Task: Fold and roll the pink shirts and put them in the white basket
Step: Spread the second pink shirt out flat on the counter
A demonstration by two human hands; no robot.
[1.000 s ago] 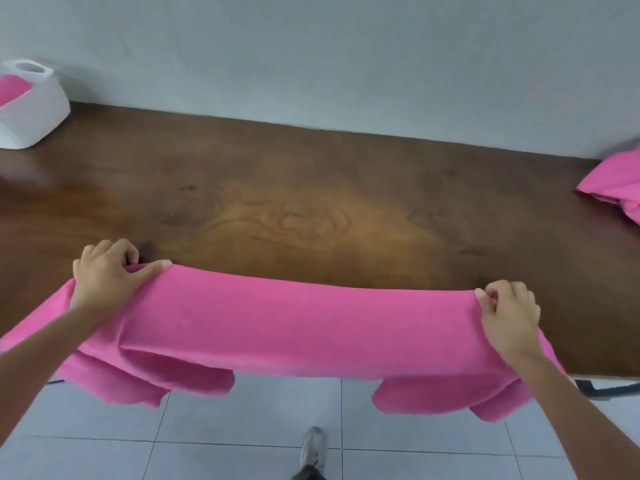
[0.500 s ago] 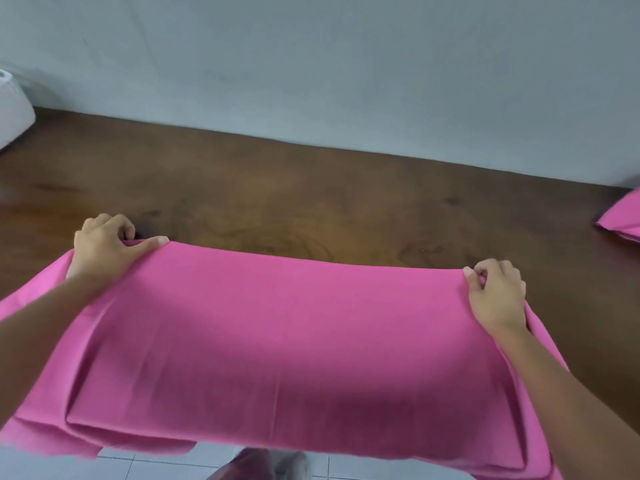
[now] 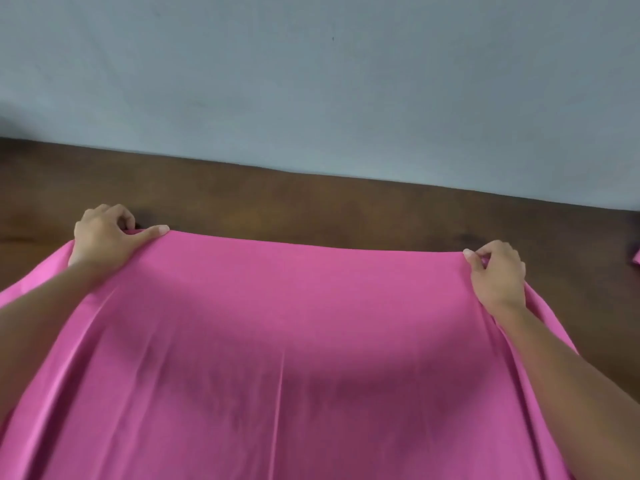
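Holding a pink shirt (image 3: 277, 341) stretched wide over the desk (image 3: 311, 202), we grip its far edge at both corners. Our left hand (image 3: 104, 237) sits at the shirt's far left corner, the thumb laid flat along the top of the cloth and the other fingers (image 3: 121, 216) curled under the hem, pinching it. Our right hand (image 3: 498, 271) is at the shirt's far right corner, its fingers bunched and curled round a small gather of fabric. Between the two hands the far edge runs in a nearly straight, taut line, sagging a little toward the middle. The cloth is smooth, matte and thin-looking; from its far edge it slopes toward us in a broad sheet, with long soft creases fanning from each corner and one sharp straight fold line down the middle. Beyond the shirt's far edge the desk shows as dark brown wood with a faint grain, ending against a plain pale blue-grey wall (image 3: 311, 81). A sliver of more pink cloth (image 3: 636, 266) lies on the desk well right of the shirt, cut off by the picture's edge.
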